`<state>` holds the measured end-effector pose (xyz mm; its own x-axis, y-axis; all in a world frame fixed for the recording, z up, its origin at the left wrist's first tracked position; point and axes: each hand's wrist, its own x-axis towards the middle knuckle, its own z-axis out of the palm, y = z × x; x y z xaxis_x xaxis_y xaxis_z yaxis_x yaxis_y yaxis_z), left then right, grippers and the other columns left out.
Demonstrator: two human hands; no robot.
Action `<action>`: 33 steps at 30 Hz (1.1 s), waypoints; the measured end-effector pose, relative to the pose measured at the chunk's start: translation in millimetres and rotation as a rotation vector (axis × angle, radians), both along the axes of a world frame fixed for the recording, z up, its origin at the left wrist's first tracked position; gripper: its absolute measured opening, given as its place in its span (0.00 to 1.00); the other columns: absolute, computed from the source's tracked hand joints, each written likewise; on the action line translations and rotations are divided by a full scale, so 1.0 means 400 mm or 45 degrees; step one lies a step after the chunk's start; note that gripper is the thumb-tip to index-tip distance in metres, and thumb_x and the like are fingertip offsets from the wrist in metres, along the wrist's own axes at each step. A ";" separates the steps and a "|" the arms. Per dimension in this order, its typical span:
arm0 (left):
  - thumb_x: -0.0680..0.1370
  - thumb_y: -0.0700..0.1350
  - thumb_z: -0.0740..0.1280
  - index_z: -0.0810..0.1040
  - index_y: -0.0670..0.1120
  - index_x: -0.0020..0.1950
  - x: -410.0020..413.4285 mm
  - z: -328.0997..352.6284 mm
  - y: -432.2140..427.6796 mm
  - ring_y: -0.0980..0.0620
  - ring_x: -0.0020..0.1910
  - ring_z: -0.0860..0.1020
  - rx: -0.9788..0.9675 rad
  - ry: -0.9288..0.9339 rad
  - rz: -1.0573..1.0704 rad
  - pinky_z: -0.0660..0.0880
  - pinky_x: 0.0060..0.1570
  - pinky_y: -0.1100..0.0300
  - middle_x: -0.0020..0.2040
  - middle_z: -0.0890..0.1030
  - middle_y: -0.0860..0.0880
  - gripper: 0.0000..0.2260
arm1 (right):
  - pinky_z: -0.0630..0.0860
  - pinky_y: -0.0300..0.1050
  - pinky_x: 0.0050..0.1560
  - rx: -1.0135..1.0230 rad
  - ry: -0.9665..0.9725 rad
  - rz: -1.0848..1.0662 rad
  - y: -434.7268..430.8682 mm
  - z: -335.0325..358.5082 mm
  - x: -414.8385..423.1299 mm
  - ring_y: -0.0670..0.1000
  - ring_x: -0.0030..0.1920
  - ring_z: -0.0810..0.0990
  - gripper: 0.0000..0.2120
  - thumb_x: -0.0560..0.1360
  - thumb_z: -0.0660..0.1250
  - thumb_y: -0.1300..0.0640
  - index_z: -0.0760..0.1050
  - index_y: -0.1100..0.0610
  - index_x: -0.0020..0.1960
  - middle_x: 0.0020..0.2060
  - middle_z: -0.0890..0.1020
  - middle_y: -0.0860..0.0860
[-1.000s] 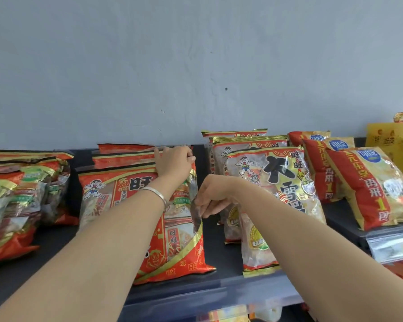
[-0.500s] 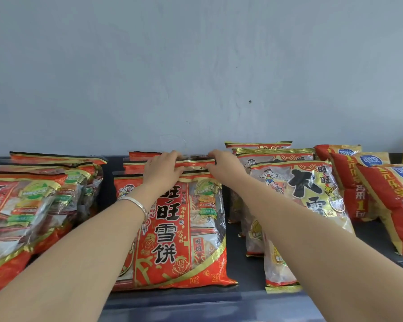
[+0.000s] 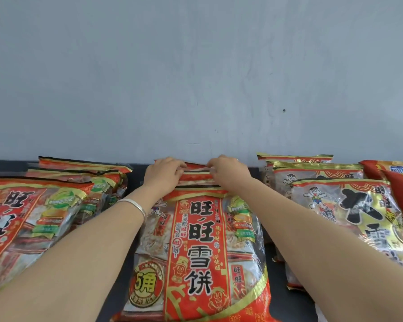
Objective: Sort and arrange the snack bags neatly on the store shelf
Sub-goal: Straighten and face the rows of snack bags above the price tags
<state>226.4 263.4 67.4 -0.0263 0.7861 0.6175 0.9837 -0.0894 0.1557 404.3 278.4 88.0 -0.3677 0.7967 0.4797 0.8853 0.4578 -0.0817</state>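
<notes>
Shelf [image 3: 277,303] surface, dark grey and flat, runs left to right under rows of upright snack bags and ends against a plain pale grey wall [image 3: 196,66] that fills the upper half of the view. A second ago the right hand [image 3: 228,174] was low, curled beside the middle row, while the left hand [image 3: 165,175] alone rested on the top seams. Now both hands are at the back of that row, and the bags look larger and closer. The left hand's fingers curl over the striped top seam of a rear red bag [image 3: 196,176] from its left end, and the right hand pinches the same seam from its right end. Neither hand is spread open. A silver bangle [image 3: 135,205] circles the left wrist. The middle row holds three red bags: the front red bag [image 3: 196,252] leans toward the camera, the gripped one is behind it, and a third [image 3: 193,165] touches the wall. The left row [image 3: 33,217] shows three red bags of the same print, one behind another. The right row [image 3: 358,217] shows three gold-trimmed clear bags. At least two orange-red bags [image 3: 400,182] stand just beside them, cut off by the frame edge.
</notes>
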 end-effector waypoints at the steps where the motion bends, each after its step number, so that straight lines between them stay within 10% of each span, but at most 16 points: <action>1: 0.82 0.48 0.57 0.73 0.52 0.66 -0.007 0.005 0.014 0.47 0.64 0.71 0.012 0.004 -0.024 0.69 0.62 0.50 0.66 0.74 0.50 0.15 | 0.74 0.55 0.57 -0.002 -0.029 -0.003 0.008 0.006 -0.014 0.59 0.59 0.75 0.16 0.81 0.55 0.57 0.73 0.52 0.66 0.61 0.76 0.54; 8: 0.82 0.45 0.57 0.70 0.54 0.70 -0.030 0.041 0.121 0.49 0.69 0.67 0.024 0.110 -0.108 0.64 0.66 0.51 0.71 0.70 0.52 0.17 | 0.70 0.53 0.54 0.020 -0.165 -0.120 0.074 0.008 -0.069 0.59 0.59 0.72 0.13 0.78 0.59 0.57 0.74 0.51 0.62 0.58 0.73 0.54; 14: 0.81 0.50 0.59 0.78 0.56 0.56 0.005 0.054 0.184 0.49 0.58 0.75 -0.098 0.099 -0.137 0.63 0.59 0.50 0.56 0.80 0.54 0.09 | 0.68 0.57 0.60 -0.044 -0.091 -0.191 0.100 -0.001 -0.062 0.59 0.63 0.69 0.15 0.81 0.55 0.50 0.74 0.46 0.65 0.61 0.72 0.54; 22: 0.81 0.47 0.57 0.78 0.49 0.44 0.022 0.036 0.236 0.50 0.40 0.74 0.059 -0.134 0.046 0.59 0.47 0.53 0.39 0.78 0.52 0.12 | 0.67 0.58 0.63 0.024 0.081 -0.447 0.125 -0.001 -0.018 0.58 0.58 0.73 0.14 0.78 0.57 0.65 0.75 0.54 0.58 0.54 0.77 0.53; 33: 0.82 0.47 0.55 0.73 0.52 0.44 0.015 0.030 0.224 0.50 0.43 0.73 0.109 -0.083 0.167 0.61 0.50 0.52 0.38 0.75 0.53 0.10 | 0.70 0.51 0.60 0.242 0.047 -0.430 0.142 -0.003 -0.045 0.60 0.61 0.69 0.13 0.77 0.59 0.66 0.74 0.60 0.60 0.60 0.71 0.58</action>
<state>232.3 353.1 79.4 -0.1673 0.7177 0.6759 0.9760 0.0234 0.2167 386.3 335.3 86.9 -0.0794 0.7655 0.6385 0.9869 0.1508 -0.0580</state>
